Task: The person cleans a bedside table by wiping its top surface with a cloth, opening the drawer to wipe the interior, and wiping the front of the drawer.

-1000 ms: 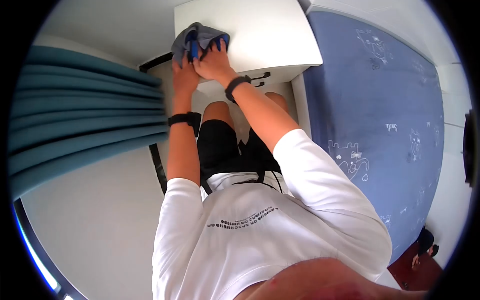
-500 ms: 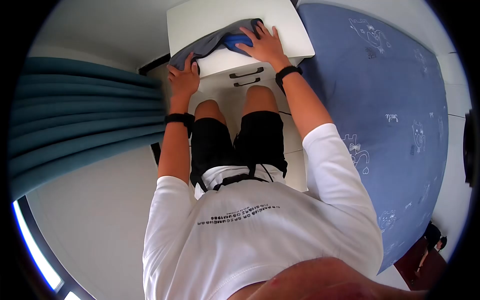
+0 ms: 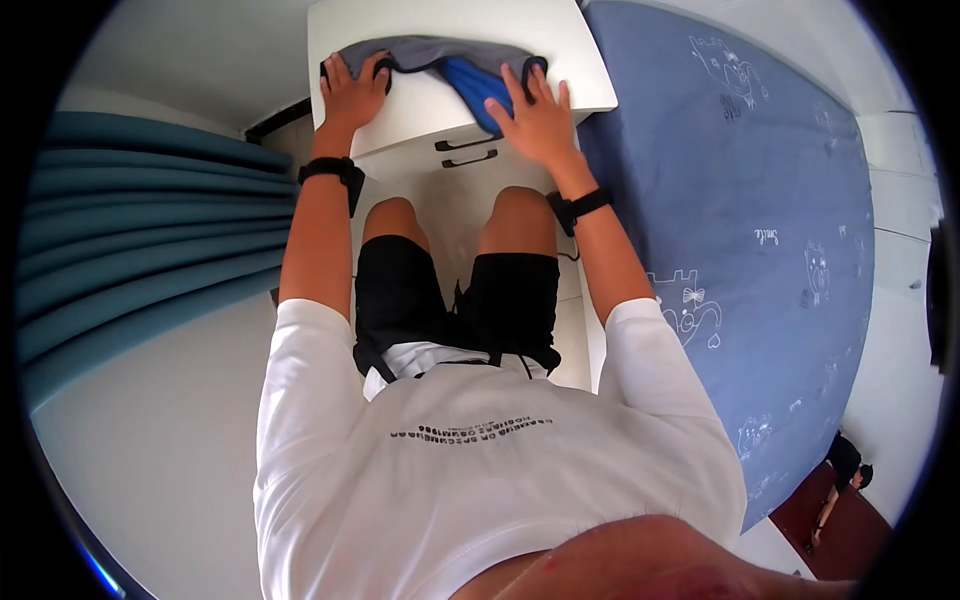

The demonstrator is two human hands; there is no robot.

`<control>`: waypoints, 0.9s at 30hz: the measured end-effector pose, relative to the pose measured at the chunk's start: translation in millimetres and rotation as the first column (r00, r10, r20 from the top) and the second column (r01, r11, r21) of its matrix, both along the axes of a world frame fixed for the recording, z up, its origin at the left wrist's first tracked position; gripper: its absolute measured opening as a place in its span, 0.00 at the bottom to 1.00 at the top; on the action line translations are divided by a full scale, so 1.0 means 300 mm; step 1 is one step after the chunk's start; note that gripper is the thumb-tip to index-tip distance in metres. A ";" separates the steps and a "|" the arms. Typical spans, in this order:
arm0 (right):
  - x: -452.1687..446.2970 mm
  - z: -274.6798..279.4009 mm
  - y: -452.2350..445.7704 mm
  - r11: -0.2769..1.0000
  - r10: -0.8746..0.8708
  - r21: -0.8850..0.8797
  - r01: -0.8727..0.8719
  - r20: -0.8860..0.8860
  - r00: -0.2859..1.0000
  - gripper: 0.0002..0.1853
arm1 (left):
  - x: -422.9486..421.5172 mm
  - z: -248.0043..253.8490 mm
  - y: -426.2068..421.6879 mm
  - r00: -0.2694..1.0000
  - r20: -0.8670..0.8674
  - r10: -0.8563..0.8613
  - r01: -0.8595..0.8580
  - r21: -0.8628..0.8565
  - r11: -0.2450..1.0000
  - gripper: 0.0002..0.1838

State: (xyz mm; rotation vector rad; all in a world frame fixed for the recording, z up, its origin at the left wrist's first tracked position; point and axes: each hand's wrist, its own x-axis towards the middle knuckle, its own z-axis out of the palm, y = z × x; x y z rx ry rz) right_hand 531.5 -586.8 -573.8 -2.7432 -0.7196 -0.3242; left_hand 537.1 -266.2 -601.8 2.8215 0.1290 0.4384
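Note:
A grey cloth with a blue underside and black edging (image 3: 430,50) lies bowed across the white cabinet's top. Its kind cannot be made out. My left hand (image 3: 352,98) rests on its left end, fingers spread over the fabric and black edging. At the other end my right hand (image 3: 540,120) lies with fingers apart, the tips touching the black-edged corner. Between the hands, a blue flap (image 3: 476,92) hangs toward the cabinet's front edge, close to my right thumb. Each wrist wears a black band.
The white cabinet (image 3: 585,85) has two dark handles (image 3: 468,152) on its front, above my knees. A bed with a blue printed cover (image 3: 760,180) stands on the right. Teal curtains (image 3: 150,220) hang left. Another person (image 3: 846,462) is at the lower right.
My left hand has moved away from me with the cloth's left end, up onto the cabinet top. The cloth now lies more level, and more of its blue side shows near my right hand.

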 end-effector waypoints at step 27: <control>0.272 0.023 -0.411 0.997 -0.007 -0.072 -0.020 -0.353 0.936 0.50 | -0.226 0.104 -0.609 0.985 -0.026 -0.173 0.175 0.091 0.980 0.44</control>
